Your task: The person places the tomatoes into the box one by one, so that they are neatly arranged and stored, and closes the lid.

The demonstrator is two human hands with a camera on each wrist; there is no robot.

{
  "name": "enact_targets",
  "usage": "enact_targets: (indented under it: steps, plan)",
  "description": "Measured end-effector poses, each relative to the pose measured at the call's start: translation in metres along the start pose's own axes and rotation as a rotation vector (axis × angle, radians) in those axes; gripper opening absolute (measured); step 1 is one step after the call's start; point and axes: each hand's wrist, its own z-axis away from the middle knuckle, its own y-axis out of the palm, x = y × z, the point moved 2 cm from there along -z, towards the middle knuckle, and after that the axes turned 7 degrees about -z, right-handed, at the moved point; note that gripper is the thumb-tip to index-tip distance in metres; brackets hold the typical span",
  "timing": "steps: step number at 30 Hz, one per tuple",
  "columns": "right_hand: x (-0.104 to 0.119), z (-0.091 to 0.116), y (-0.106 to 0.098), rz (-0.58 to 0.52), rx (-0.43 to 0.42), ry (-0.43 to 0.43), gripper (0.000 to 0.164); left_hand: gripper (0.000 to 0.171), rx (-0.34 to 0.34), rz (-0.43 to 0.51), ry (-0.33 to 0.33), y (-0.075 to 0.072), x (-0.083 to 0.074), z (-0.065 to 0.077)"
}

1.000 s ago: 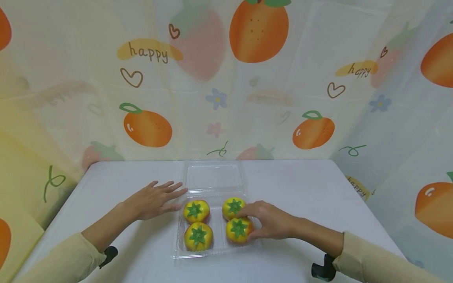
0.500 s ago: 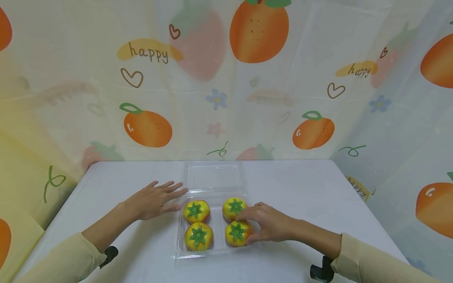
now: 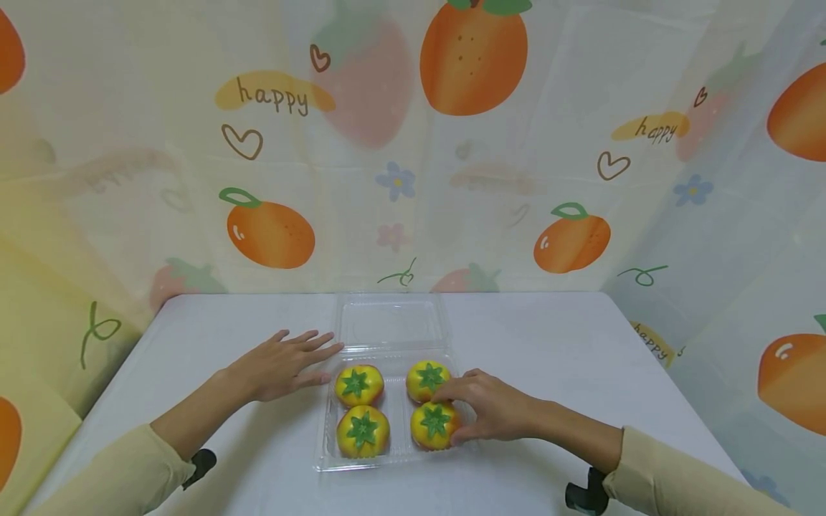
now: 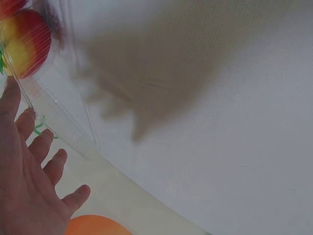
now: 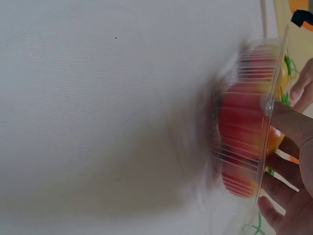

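Note:
A clear plastic clamshell box (image 3: 396, 459) lies with its lid folded back on the table. Inside it sit several round yellow-and-red fruits with green star-shaped caps, two to a side. My right hand (image 3: 500, 407) grips the front right fruit (image 3: 432, 426), thumb at its near side and fingers at its far side. Just behind it stands the back right fruit (image 3: 426, 378). On the left are a back fruit (image 3: 358, 385) and a front fruit (image 3: 363, 431). My left hand (image 3: 277, 365) is spread flat with straight fingers, its fingertips right at the box's left rim, holding nothing.
The transparent lid (image 3: 390, 322) reaches to the table's far edge. A white table (image 3: 535, 337) bears the box. Behind and at both sides hangs a curtain (image 3: 452, 215) printed with oranges, strawberries and hearts.
The right hand and the front right fruit have shifted slightly toward the near side of the box, with more of the back right fruit now showing. The left hand has stayed put.

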Motion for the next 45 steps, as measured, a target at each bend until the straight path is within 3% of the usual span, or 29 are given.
enact_targets:
  steps: [18,24,27,35,45]
  plan:
    - [0.003,0.0,-0.01,-0.079,0.026,0.03,0.052,0.061,-0.008,-0.004,-0.003,-0.002,-0.001,0.001]
    - [0.001,-0.001,-0.022,-0.091,-0.009,0.05,0.049,0.06,-0.058,-0.014,-0.006,0.006,0.007,0.0]
    - [-0.005,-0.004,-0.029,-0.108,-0.051,0.075,0.052,0.06,-0.066,-0.022,-0.022,0.009,0.012,-0.001]
    - [-0.029,-0.019,-0.05,-0.123,-0.171,0.135,0.053,0.064,-0.018,0.016,-0.072,-0.003,0.019,-0.004]
    - [-0.07,-0.043,-0.055,-0.237,-0.259,0.26,0.058,0.065,-0.009,0.209,-0.199,-0.002,0.032,-0.021]
